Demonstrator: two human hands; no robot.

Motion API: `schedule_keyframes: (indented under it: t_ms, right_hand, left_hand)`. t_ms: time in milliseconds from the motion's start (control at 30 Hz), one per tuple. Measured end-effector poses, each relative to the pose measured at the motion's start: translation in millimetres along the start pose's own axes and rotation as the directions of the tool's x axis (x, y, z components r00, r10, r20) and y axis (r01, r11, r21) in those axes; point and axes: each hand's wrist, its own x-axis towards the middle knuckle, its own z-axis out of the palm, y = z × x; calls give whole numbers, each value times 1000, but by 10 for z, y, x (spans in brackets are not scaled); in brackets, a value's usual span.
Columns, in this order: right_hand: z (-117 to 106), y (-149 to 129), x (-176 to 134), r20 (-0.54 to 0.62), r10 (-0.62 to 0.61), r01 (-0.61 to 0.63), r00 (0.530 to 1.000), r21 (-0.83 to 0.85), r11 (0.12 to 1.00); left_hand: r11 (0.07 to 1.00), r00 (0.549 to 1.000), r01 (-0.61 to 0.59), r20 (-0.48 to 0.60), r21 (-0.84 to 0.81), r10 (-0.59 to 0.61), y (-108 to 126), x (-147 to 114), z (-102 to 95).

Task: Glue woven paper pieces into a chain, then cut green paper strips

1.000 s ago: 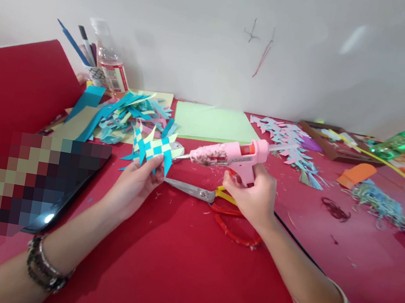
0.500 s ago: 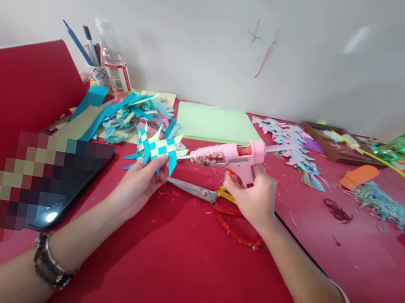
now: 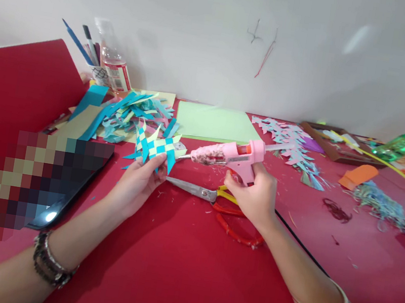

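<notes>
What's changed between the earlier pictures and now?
Hardly anything visible: just a slight shift in the camera view. Nothing was taken hold of or let go. The left hand still holds the woven paper piece, the right hand the glue gun; the scissors stayed put.

Craft workspace: glue gun (image 3: 229,155), paper strips (image 3: 127,115)

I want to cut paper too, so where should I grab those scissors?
Probably by the near red loop, coming from the front. The scissors lie with their blades pointing left, toward the left hand; the right hand, holding the pink glue gun, partly hides the yellow handle.
</notes>
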Motion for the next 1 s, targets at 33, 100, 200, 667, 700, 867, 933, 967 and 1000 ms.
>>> schedule_keyframes:
  t_ms: [33,100,200,667,700,867,933,967,1000]
  right_hand:
    - [-2,2,3,-1,4,-4,1000,-1,1000]
    - [-5,11,8,-4,8,-8,1000,-1,1000]
    - [-10,30,17,-12,13,-13,1000,-6,1000]
    - [-107,839,262,-21,196,-196,980,-232,953]
    - [-120,909,261,6,191,-184,982,-240,953]
    - [-144,931,252,-178,191,-231,965,-248,941]
    - [-153,835,276,-260,189,-251,947,-231,940]
    - [-159,773,293,-280,182,-249,943,-226,942]
    - [-164,702,311,-282,168,-235,945,-222,947]
  left_hand:
    - [1000,1000,-1,-2,-3,1,0,1,-2]
    - [1000,1000,-4,4,-3,4,-1,5,-9]
    - [1000,1000,-17,20,7,17,-6,15,-23]
    - [994,995,-82,41,-77,86,125,55,-57]
    - [991,993,-102,44,-82,105,146,64,-66]
    - [977,979,-184,73,-108,192,207,137,-136]
    - [974,979,-175,75,-147,187,222,173,-166]
    - [969,979,-174,71,-175,189,232,191,-179]
    - [962,979,-179,63,-207,196,243,207,-191]
